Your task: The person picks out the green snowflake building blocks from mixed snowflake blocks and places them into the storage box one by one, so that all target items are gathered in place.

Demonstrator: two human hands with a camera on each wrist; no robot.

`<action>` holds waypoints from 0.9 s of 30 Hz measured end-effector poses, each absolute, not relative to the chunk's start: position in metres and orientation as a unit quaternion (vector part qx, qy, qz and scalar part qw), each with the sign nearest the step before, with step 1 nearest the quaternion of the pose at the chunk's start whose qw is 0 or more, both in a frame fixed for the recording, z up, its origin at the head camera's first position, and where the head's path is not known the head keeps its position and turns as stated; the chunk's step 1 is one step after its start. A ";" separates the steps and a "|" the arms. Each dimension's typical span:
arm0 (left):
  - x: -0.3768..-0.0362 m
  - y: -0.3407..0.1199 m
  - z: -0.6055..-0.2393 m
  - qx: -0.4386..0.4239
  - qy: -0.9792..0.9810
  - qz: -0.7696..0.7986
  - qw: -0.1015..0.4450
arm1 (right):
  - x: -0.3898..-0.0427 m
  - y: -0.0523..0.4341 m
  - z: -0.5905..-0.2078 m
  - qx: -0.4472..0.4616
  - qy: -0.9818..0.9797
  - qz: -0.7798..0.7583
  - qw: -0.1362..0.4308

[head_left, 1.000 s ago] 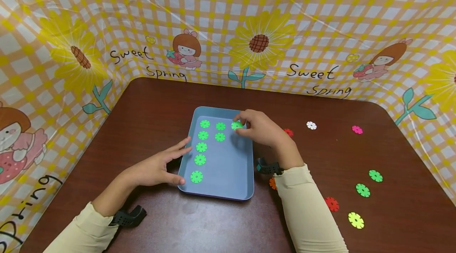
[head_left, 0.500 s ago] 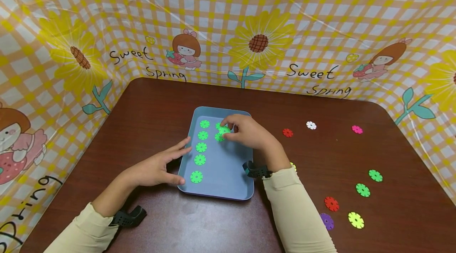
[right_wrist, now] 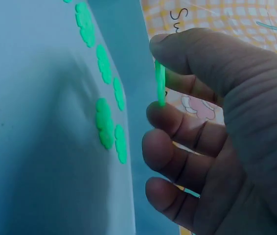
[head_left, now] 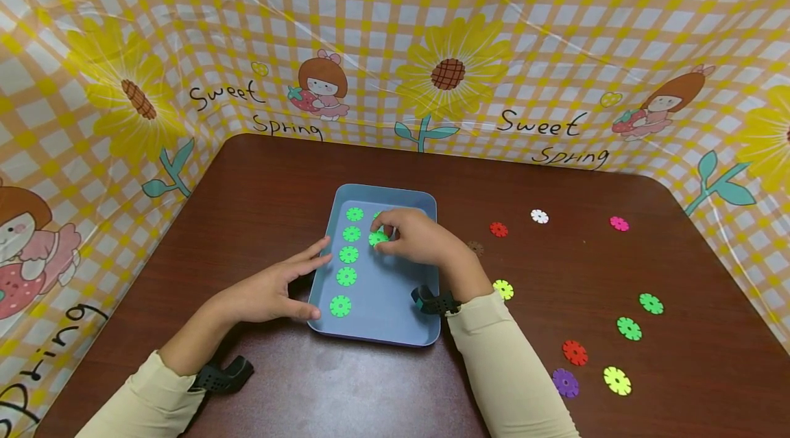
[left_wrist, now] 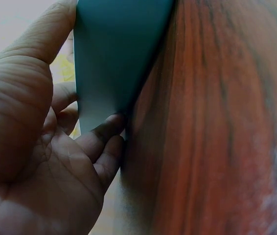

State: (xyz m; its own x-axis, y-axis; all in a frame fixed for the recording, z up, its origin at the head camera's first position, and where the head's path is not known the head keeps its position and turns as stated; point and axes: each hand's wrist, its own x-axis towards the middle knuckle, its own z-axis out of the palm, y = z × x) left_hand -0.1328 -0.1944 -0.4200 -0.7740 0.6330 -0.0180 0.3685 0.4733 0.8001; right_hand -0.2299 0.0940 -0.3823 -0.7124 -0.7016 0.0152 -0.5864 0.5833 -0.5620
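Observation:
A blue tray (head_left: 395, 314) lies on the brown table and holds several green gear-shaped discs (head_left: 347, 277) in rows. My right hand (head_left: 395, 238) hovers over the tray's upper middle and pinches one green disc (right_wrist: 160, 83) between thumb and fingers, just above the discs lying there (right_wrist: 104, 122). My left hand (head_left: 290, 287) rests at the tray's left edge with straight fingers; in the left wrist view its fingers (left_wrist: 104, 132) touch the tray's wall (left_wrist: 114, 58).
Loose discs lie on the table right of the tray: red (head_left: 498, 229), white (head_left: 540, 216), pink (head_left: 618, 223), yellow (head_left: 503, 289), two green (head_left: 651, 303), red (head_left: 575, 352), purple (head_left: 565, 382), yellow-green (head_left: 616, 380). A patterned cloth wall (head_left: 432, 68) surrounds the table.
My right hand has moved left across the tray with the green disc, from the upper right corner to the second column. The left hand has stayed put.

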 end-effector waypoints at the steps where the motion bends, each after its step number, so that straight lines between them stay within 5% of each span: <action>1: -0.133 -0.195 -0.420 0.297 0.843 0.419 0.158 | -0.229 0.093 -0.383 -0.364 0.885 -0.270 0.107; 27: -0.132 -0.194 -0.418 0.302 0.842 0.419 0.156 | -0.222 0.086 -0.391 -0.336 0.904 -0.201 0.172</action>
